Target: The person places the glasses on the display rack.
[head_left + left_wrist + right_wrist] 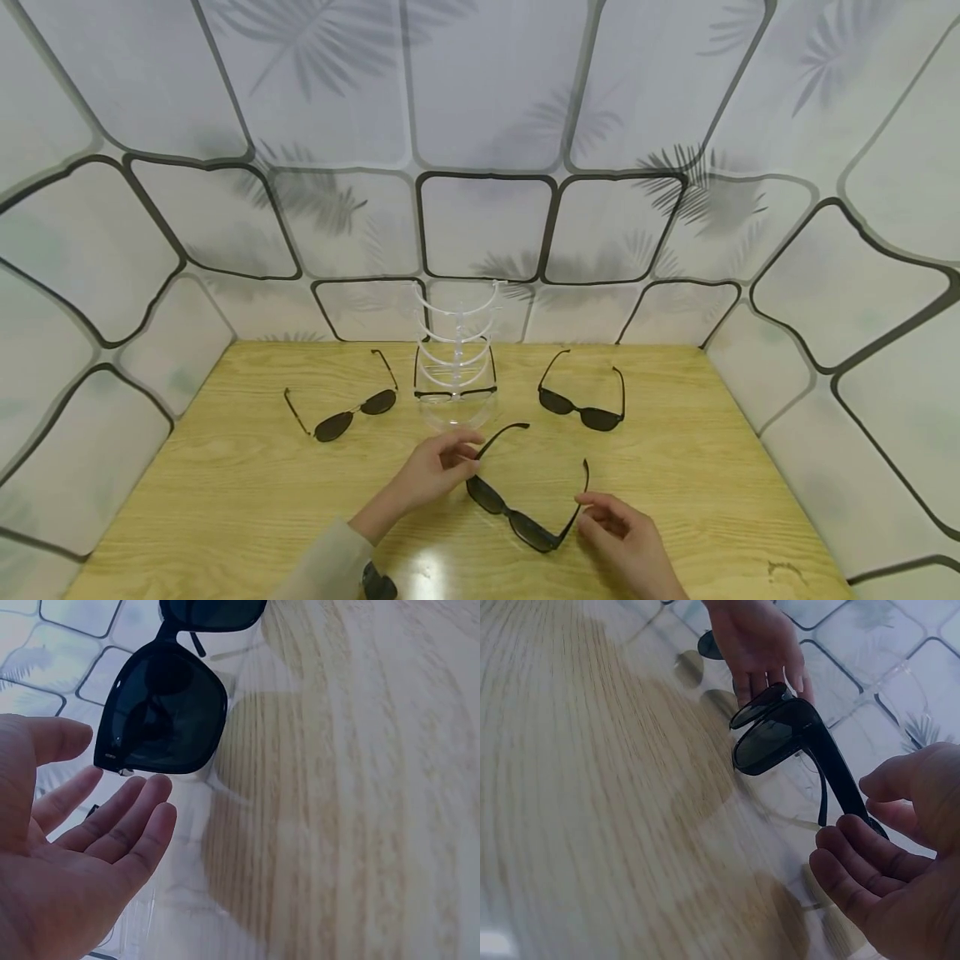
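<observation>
In the head view, the black sunglasses (486, 495) are at the near middle of the table (225, 500), between my two hands, with their side arms unfolded. I judge them light and rather stiff in the rims, but weaker at the hinges. The smooth surface can slip a little, and the lenses would take finger marks easily, so the side arms, one for each hand, seem to me the good place to hold. My left hand (429, 473) is at the left hinge, thumb and fingers half spread around it. My right hand (622, 537) is at the right side, its fingers loosely bent.

In the left wrist view, my left thumb and index finger stand apart, close to the outer corner of the left lens (161, 709); the other fingers are relaxed. Whether they truly pinch the frame, I cannot tell.

In the right wrist view, the right side arm (835, 772) passes between my right thumb and fingers, which hold it lightly, away from the hinge. Whether the sunglasses touch the table or hang just above it, I cannot tell.
</observation>
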A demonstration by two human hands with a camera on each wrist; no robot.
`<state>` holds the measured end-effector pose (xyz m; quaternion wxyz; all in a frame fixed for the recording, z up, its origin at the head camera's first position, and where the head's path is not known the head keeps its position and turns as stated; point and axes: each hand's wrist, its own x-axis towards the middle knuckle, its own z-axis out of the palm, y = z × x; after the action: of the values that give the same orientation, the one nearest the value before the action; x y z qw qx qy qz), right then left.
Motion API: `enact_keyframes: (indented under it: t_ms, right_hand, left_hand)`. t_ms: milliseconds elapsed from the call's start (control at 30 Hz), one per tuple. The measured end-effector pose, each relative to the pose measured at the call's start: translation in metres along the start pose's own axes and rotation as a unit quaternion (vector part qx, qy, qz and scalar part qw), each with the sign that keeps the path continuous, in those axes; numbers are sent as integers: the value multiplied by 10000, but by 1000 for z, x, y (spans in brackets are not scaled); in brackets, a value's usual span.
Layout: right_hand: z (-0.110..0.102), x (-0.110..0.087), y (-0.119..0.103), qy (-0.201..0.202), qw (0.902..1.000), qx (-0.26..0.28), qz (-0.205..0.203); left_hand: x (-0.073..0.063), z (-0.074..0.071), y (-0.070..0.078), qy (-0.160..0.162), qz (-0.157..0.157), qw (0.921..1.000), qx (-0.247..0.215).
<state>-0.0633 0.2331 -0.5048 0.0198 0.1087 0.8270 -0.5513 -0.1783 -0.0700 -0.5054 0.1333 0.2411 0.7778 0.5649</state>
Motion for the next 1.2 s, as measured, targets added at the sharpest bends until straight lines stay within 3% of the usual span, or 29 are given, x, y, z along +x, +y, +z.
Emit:
enact_keyframes:
  t_ms: [333, 833, 1200]
  right_hand:
    - [3, -1, 0, -205, 9998, 20, -77]
    - [6, 0, 5, -661, 9959, 619, 54]
    - [6, 0, 7, -839, 9936, 757, 4]
  left_hand:
    - [-3, 2, 1, -48, -83, 10000, -6]
    - [-4, 0, 1, -120, -24, 9999, 76]
    - [-4, 1, 2, -136, -30, 9999, 22]
